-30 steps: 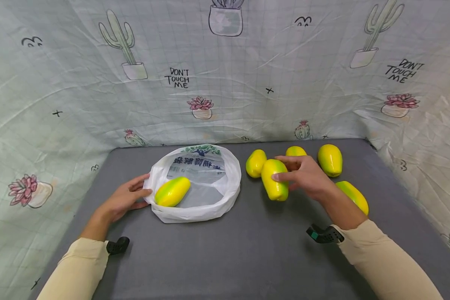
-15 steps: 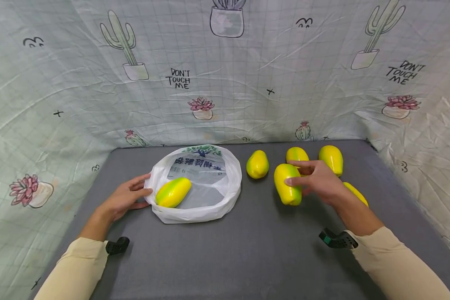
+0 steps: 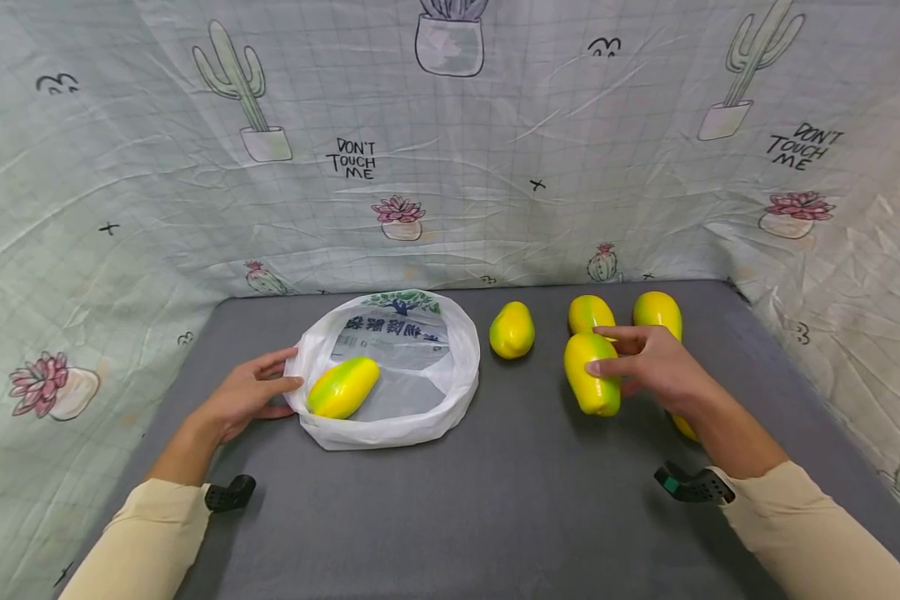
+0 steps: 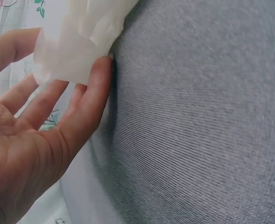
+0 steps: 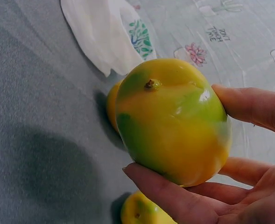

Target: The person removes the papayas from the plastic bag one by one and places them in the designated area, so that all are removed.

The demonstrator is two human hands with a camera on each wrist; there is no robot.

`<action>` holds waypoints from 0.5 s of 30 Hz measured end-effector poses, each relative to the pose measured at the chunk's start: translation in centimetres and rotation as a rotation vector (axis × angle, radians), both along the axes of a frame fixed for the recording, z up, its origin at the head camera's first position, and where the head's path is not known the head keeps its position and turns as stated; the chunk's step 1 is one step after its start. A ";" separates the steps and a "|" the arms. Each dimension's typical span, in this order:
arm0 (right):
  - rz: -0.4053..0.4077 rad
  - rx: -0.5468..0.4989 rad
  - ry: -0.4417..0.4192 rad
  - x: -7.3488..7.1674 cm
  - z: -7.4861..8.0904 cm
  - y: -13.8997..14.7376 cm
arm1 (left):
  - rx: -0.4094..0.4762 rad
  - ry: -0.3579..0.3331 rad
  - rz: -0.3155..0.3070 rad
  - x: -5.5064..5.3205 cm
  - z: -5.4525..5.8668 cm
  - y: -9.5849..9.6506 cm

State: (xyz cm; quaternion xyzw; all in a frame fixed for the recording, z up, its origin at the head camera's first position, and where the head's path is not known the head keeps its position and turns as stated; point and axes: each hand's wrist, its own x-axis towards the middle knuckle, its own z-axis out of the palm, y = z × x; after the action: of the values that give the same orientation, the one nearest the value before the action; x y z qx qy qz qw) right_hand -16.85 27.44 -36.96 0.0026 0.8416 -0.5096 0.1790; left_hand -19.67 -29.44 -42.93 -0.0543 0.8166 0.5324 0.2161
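A white plastic bag with a rolled-down rim stands wide-mouthed left of centre in the head view. Inside it, against its left wall, lies a yellow-green papaya. My left hand holds the bag's left side; in the left wrist view the bag's edge sits between thumb and fingers. To the right, my right hand grips another papaya between thumb and fingers, its long axis near upright. Seen from the right wrist, that papaya shows its stem end, with a shadow on the cloth.
More papayas lie around the right hand: one between it and the bag, one just behind, one at the back right. Another is mostly hidden under the right forearm. A patterned cloth backdrop rises behind the grey table.
My right hand has carried its papaya to the right and slightly toward me, away from the bag. The right forearm now covers most of the papaya beneath it. My left hand stays on the bag.
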 end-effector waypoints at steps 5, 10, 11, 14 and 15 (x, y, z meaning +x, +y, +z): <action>0.003 -0.002 -0.011 0.1 -0.4 0.3 | -0.014 -0.015 0.008 0.1 0.3 -0.2; -0.007 -0.010 -0.009 0.3 -0.6 0.7 | -0.030 -0.028 0.017 -0.1 0.7 0.0; -0.009 -0.008 -0.007 0.3 -0.6 0.8 | -0.032 -0.027 0.015 -0.1 0.8 0.1; -0.011 -0.009 -0.009 0.5 -0.6 1.0 | -0.034 -0.023 0.011 -0.2 1.0 0.3; -0.011 -0.007 -0.012 0.5 -0.6 1.0 | -0.035 -0.023 0.010 -0.2 1.0 0.3</action>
State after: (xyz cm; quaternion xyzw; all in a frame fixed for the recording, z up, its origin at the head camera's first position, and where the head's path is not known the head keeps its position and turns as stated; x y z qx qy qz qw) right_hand -16.32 28.48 -37.54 0.0098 0.8385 -0.5137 0.1813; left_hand -19.92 -29.14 -41.95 -0.0683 0.8230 0.5185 0.2218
